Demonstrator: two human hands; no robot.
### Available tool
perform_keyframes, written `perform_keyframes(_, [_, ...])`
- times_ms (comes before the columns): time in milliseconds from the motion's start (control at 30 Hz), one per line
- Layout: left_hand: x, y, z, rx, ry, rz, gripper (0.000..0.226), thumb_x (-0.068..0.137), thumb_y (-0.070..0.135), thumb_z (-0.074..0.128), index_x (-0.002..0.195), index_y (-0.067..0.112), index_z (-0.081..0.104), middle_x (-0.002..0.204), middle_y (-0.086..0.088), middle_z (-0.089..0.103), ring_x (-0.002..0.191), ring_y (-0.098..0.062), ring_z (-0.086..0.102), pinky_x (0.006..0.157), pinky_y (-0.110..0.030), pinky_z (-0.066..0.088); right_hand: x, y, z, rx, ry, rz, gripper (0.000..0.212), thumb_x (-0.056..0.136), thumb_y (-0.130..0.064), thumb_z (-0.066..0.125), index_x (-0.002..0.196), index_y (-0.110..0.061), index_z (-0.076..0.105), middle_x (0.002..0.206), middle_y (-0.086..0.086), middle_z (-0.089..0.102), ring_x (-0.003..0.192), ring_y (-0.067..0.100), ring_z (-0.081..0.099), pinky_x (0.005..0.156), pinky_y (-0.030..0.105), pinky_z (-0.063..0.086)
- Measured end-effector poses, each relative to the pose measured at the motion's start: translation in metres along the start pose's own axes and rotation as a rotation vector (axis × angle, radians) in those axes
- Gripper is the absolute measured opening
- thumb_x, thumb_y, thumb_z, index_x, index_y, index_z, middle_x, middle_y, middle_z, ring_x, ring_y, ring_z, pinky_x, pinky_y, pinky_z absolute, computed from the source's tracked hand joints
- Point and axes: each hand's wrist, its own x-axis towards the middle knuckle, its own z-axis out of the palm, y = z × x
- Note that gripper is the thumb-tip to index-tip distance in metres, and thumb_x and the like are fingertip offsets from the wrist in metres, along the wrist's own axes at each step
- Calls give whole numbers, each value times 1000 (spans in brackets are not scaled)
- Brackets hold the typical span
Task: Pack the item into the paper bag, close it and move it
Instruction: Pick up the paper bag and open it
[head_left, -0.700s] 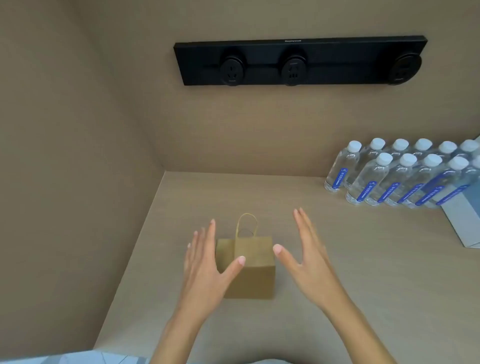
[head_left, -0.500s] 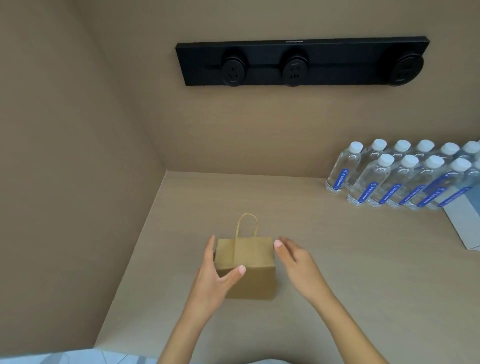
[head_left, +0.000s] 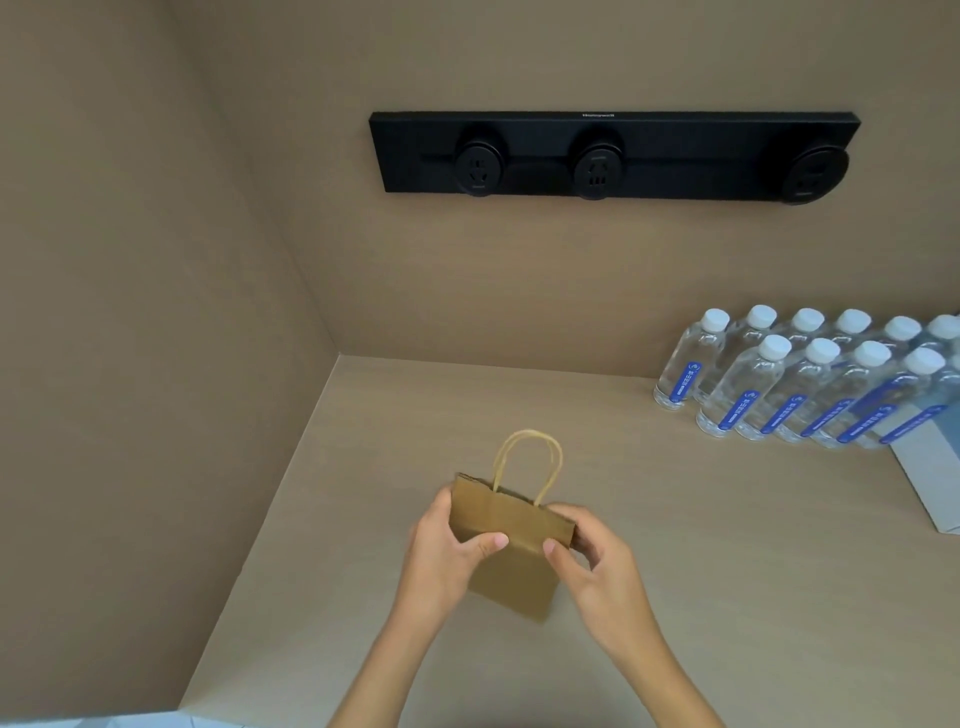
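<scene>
A small brown paper bag (head_left: 511, 564) with twisted paper handles (head_left: 527, 460) sits tilted in the middle of the tan counter, its top edge slanting down to the right. My left hand (head_left: 444, 558) grips the bag's left side, thumb pressed on the front. My right hand (head_left: 592, 561) grips the right side near the top corner, thumb on the front. The bag's top looks flat and closed. Nothing of its contents shows.
Several clear water bottles (head_left: 789, 379) with white caps and blue labels stand at the back right. A white box (head_left: 935, 473) lies at the right edge. A black socket strip (head_left: 613, 156) hangs on the back wall. A tan side wall (head_left: 145, 364) closes the left.
Both hands were spread open beside the bag; they have closed onto its sides. The bag has tipped, its top edge slanting where it was level.
</scene>
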Motion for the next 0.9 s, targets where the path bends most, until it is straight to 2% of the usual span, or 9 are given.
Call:
perform_keyframes(100, [3, 4, 9, 55, 87, 29, 41, 64, 26, 87, 95, 34, 62, 92, 13, 74, 92, -10, 68, 77, -23, 52, -9, -1, 2, -91, -40, -105, 62, 89, 5, 57, 119, -49, 63, 117, -22, 67, 110, 5, 61, 88, 7, 42])
perform_keyframes(233, [-3, 12, 19, 154, 172, 34, 80, 71, 34, 85, 139, 24, 45, 132, 6, 54, 124, -13, 51, 96, -31, 44, -14, 1, 3, -176, -51, -178, 73, 89, 8, 55, 134, -49, 50, 125, -26, 60, 112, 12, 56, 89, 5, 38])
perform_keyframes(333, [-14, 15, 22, 101, 165, 6, 86, 74, 32, 83, 145, 24, 36, 140, 4, 49, 123, -18, 55, 96, -31, 46, -15, 3, 3, -208, -100, -165, 73, 91, 1, 56, 141, -50, 39, 138, -30, 50, 128, 5, 45, 97, 3, 32])
perform_keyframes(400, [-22, 16, 22, -5, 111, -14, 79, 79, 27, 80, 145, 25, 37, 139, 11, 53, 119, -15, 60, 96, -29, 49, -17, 4, 3, -220, -158, -150, 71, 93, -10, 56, 145, -52, 28, 143, -35, 41, 134, 0, 38, 100, 3, 30])
perform_keyframes(500, [-36, 21, 19, -281, -96, -41, 70, 80, 35, 77, 141, 30, 43, 123, 35, 62, 124, 4, 57, 96, -13, 48, -19, 5, 5, -203, -245, -124, 69, 95, -30, 55, 148, -52, 17, 149, -38, 27, 140, -5, 26, 105, 2, 22])
perform_keyframes(567, [-43, 26, 17, -383, -181, -43, 60, 75, 48, 78, 130, 39, 55, 128, 27, 66, 125, 7, 56, 94, -9, 48, -19, 3, 5, -197, -302, -125, 71, 94, -36, 55, 150, -47, 13, 153, -32, 25, 142, -2, 24, 107, 3, 22])
perform_keyframes(700, [-51, 39, 12, -391, -248, -20, 39, 76, 46, 77, 111, 58, 64, 122, 30, 68, 121, 8, 58, 89, -4, 46, -19, -1, 2, -118, -384, -116, 70, 94, -44, 56, 151, -44, 15, 157, -26, 22, 145, 1, 19, 115, 17, 22])
perform_keyframes(800, [-51, 40, 7, -431, -250, -34, 48, 76, 37, 78, 121, 44, 63, 124, 27, 68, 122, 6, 58, 89, -6, 48, -20, -5, 0, 34, -397, -67, 63, 95, -47, 54, 150, -43, 24, 156, -21, 30, 145, 6, 26, 117, 27, 26])
perform_keyframes(900, [-53, 42, 3, -447, -263, -75, 53, 79, 30, 74, 129, 30, 58, 124, 27, 68, 122, 5, 59, 91, -9, 50, -18, -12, -1, 147, -326, -10, 54, 96, -46, 49, 147, -28, 39, 146, -7, 50, 137, 14, 43, 111, 33, 35])
